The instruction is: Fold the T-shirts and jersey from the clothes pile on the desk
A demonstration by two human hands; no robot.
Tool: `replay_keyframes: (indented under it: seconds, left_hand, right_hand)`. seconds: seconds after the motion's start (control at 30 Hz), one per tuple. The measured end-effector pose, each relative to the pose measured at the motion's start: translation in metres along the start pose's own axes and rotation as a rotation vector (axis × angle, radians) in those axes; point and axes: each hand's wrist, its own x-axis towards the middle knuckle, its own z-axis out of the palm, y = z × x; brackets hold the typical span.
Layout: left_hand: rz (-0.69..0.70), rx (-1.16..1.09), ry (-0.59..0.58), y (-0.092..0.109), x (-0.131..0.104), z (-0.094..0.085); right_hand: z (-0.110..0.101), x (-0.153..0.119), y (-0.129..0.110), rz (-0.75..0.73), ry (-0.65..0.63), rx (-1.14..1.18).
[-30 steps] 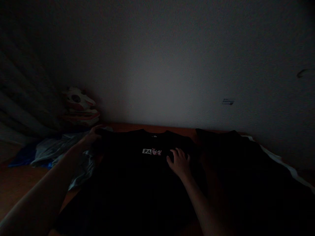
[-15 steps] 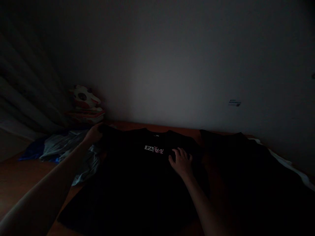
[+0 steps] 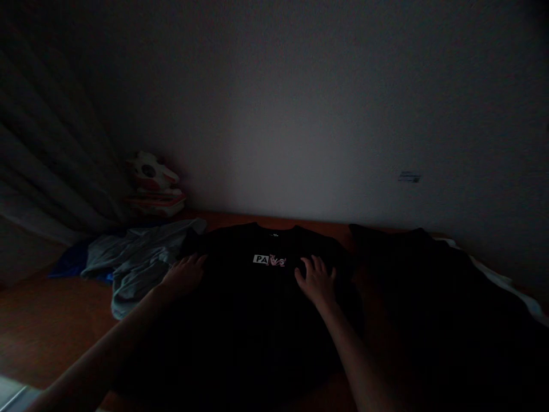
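Observation:
A black T-shirt (image 3: 253, 320) lies spread out, its collar toward the wall, with a small "PAWS" print on the chest. On its left side, by the sleeve, my left hand (image 3: 185, 273) rests with the fingers a little apart and nothing gripped. My right hand (image 3: 316, 279) lies on the shirt to the right of the print, fingers spread. Much of the shirt's outline is lost in the dark.
Grey and blue clothes (image 3: 141, 260) lie crumpled on the left, on an orange-brown surface (image 3: 55, 326). Behind them a cow-like toy (image 3: 152, 171) sits by a curtain (image 3: 47, 149). More dark clothing (image 3: 446, 303) lies at the right.
My left hand has let go of the shirt's left sleeve and moved right and down onto the shirt. The sleeve has dropped inward, showing more of the grey cloth. My right hand has stayed in place.

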Motion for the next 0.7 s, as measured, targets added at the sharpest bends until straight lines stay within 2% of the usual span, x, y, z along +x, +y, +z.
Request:
replay_keyframes:
  seconds: [0.07,0.13,0.3,0.4,0.47,0.53,0.63,0.7]
  left_hand:
    - [0.036,0.098,-0.055,0.009,0.002,-0.004]
    - [0.075,0.124,-0.062,0.032,0.008,-0.005]
    - [0.253,-0.128,-0.061,0.131,0.02,0.01]
    - [0.35,-0.186,-0.018,0.176,0.016,0.026]
    - [0.363,-0.165,0.006,0.19,0.011,0.035]
    - [0.366,-0.142,0.031,0.193,0.007,0.041]
    - [0.379,-0.124,0.048,0.19,0.005,0.045]
    - [0.382,-0.114,0.049,0.188,0.005,0.045]
  right_hand:
    - [-0.001,-0.001,-0.002,0.017,-0.015,0.005]
    - [-0.003,-0.001,-0.004,0.022,-0.034,0.019]
    - [-0.028,0.009,0.006,-0.014,-0.073,0.093]
    - [-0.049,0.013,0.027,0.045,0.024,0.021]
    - [-0.058,0.013,0.045,0.13,0.096,-0.113]
    - [-0.062,0.015,0.065,0.253,0.114,-0.203]
    - [-0.061,0.023,0.092,0.455,0.028,-0.146]
    - [-0.059,0.03,0.105,0.513,-0.043,-0.089]
